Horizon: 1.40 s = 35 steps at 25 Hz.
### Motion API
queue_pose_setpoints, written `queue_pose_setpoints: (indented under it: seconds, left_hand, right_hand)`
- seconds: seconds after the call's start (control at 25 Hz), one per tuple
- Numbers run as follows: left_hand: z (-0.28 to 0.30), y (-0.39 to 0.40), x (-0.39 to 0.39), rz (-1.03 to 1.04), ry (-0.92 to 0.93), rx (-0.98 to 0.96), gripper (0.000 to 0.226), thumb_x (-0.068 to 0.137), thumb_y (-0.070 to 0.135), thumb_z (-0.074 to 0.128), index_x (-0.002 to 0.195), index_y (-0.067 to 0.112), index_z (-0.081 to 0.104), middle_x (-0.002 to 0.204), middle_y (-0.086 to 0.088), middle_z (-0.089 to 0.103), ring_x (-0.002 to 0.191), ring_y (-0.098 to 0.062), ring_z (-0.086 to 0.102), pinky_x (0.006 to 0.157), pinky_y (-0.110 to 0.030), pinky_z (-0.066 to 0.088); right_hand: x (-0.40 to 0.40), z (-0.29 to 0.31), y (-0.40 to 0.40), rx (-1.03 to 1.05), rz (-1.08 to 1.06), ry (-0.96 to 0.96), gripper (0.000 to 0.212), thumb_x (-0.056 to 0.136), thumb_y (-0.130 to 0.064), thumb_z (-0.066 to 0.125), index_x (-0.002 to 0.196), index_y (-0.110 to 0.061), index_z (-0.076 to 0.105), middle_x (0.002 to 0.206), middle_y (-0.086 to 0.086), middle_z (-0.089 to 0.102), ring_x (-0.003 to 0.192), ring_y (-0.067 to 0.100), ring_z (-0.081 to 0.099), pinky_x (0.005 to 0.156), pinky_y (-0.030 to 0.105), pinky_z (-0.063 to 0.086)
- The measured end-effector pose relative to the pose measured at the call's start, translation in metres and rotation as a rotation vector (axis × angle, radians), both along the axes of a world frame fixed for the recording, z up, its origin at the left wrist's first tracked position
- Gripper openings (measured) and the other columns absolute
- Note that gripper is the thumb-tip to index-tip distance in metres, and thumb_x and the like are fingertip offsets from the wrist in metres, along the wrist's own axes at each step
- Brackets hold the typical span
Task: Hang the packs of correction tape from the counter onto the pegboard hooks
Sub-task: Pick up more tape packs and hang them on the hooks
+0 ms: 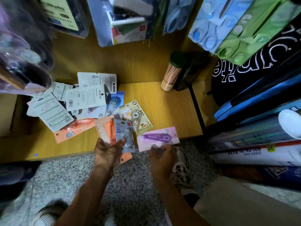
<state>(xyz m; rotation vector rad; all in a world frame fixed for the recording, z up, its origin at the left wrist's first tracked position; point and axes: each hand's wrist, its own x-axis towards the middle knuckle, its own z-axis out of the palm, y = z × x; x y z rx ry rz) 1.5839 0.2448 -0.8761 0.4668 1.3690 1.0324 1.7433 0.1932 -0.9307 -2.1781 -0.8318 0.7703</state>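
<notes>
My left hand [109, 152] holds a small fan of correction tape packs just past the counter's front edge: an orange pack [105, 130] and a grey-blue pack [126, 136], with my thumb over the blue one. My right hand [161, 154] pinches the near edge of a pink pack with a purple dispenser [158, 138]. A yellow pack [136, 118] lies face up on the wooden counter [171, 111]. More packs are heaped at the left, several face down and white [91, 92], one orange [73, 130], one blue [114, 100].
Packaged goods hang overhead on hooks: staplers [127, 18], blue and green scissors packs [236, 26]. A tube of pencils [172, 72] stands at the counter's back right. Rolls and boxes [260, 144] are stacked at the right. Speckled floor and my shoe [182, 170] lie below.
</notes>
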Motion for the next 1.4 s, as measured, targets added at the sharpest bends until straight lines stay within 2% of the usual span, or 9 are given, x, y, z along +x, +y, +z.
queue_pose_setpoints:
  seconds: [0.12, 0.24, 0.36, 0.44, 0.6, 0.72, 0.92, 1.16, 1.4]
  left_hand:
    - [-0.003, -0.006, 0.000, 0.041, 0.009, -0.012, 0.041, 0.068, -0.001, 0.078, 0.105, 0.004, 0.059, 0.100, -0.013, 0.073, 0.074, -0.020, 0.074, 0.057, -0.039, 0.060]
    - [0.005, -0.004, 0.000, 0.072, 0.015, 0.011, 0.048, 0.061, 0.004, 0.081, 0.105, 0.008, 0.061, 0.097, -0.006, 0.075, 0.081, -0.021, 0.074, 0.058, -0.040, 0.061]
    - [0.034, -0.004, -0.003, 0.067, 0.027, 0.027, 0.045, 0.068, -0.001, 0.079, 0.108, 0.006, 0.058, 0.093, -0.005, 0.077, 0.077, -0.022, 0.074, 0.058, -0.039, 0.061]
    - [0.065, -0.005, -0.002, 0.062, 0.042, 0.039, 0.042, 0.072, -0.005, 0.077, 0.108, 0.005, 0.057, 0.090, -0.008, 0.077, 0.073, -0.024, 0.073, 0.054, -0.036, 0.060]
    - [0.138, -0.025, 0.013, 0.039, 0.011, 0.113, 0.041, 0.066, -0.004, 0.080, 0.100, 0.000, 0.058, 0.097, -0.015, 0.074, 0.069, -0.022, 0.073, 0.050, -0.032, 0.057]
    - [0.201, -0.050, 0.023, -0.085, 0.064, 0.232, 0.061, 0.056, 0.012, 0.091, 0.108, 0.001, 0.062, 0.102, -0.022, 0.073, 0.082, -0.036, 0.070, 0.059, -0.040, 0.057]
    - [0.303, -0.079, 0.036, -0.176, 0.208, 0.446, 0.052, 0.069, 0.002, 0.084, 0.112, 0.014, 0.058, 0.099, -0.006, 0.076, 0.081, -0.030, 0.072, 0.066, -0.052, 0.057]
    - [0.419, -0.093, 0.073, -0.140, 0.140, 0.639, 0.053, 0.067, 0.015, 0.082, 0.115, 0.015, 0.059, 0.102, -0.011, 0.075, 0.080, -0.035, 0.073, 0.059, -0.054, 0.057]
    - [0.506, -0.076, 0.099, -0.026, -0.056, 0.730, 0.039, 0.075, 0.005, 0.073, 0.109, 0.016, 0.059, 0.098, -0.009, 0.076, 0.077, -0.027, 0.074, 0.054, -0.043, 0.057]
  right_hand:
    - [-0.004, 0.002, 0.013, -0.265, -0.347, 0.854, 0.037, 0.081, -0.043, 0.072, 0.091, -0.009, 0.063, 0.086, 0.004, 0.066, 0.074, 0.018, 0.062, 0.075, 0.038, 0.056]
    - [-0.005, 0.014, 0.025, -0.357, -0.291, 1.011, 0.029, 0.097, -0.026, 0.055, 0.115, -0.003, 0.057, 0.113, 0.011, 0.065, 0.108, 0.029, 0.064, 0.088, 0.038, 0.049]
    - [-0.008, 0.032, 0.011, -0.249, -0.314, 0.861, 0.014, 0.097, -0.013, 0.053, 0.106, -0.005, 0.059, 0.089, 0.015, 0.067, 0.093, 0.040, 0.067, 0.076, 0.042, 0.053]
    - [-0.007, 0.062, -0.007, -0.171, -0.263, 0.742, 0.008, 0.095, -0.009, 0.055, 0.099, -0.006, 0.061, 0.072, 0.013, 0.062, 0.063, 0.030, 0.063, 0.058, 0.031, 0.051]
    - [-0.003, 0.138, -0.040, 0.077, -0.167, 0.703, 0.011, 0.086, -0.016, 0.066, 0.092, -0.007, 0.062, 0.065, 0.009, 0.058, 0.050, 0.018, 0.055, 0.046, 0.023, 0.043]
    - [0.004, 0.202, -0.061, 0.278, 0.067, 0.385, 0.016, 0.087, -0.035, 0.059, 0.098, -0.028, 0.067, 0.072, -0.007, 0.066, 0.064, 0.012, 0.060, 0.059, 0.030, 0.047]
    - [0.049, 0.318, -0.076, 0.504, 0.257, 0.105, 0.009, 0.094, -0.017, 0.056, 0.097, -0.019, 0.064, 0.083, -0.009, 0.068, 0.073, 0.011, 0.056, 0.066, 0.030, 0.046]
    - [0.102, 0.427, -0.069, 0.727, 0.307, 0.080, 0.046, 0.088, -0.062, 0.047, 0.093, -0.017, 0.056, 0.078, 0.004, 0.069, 0.073, 0.025, 0.066, 0.064, 0.055, 0.052]
    - [0.122, 0.542, -0.047, 0.838, 0.447, 0.022, 0.022, 0.091, -0.041, 0.046, 0.082, -0.022, 0.053, 0.067, 0.001, 0.060, 0.061, 0.024, 0.061, 0.058, 0.056, 0.053]
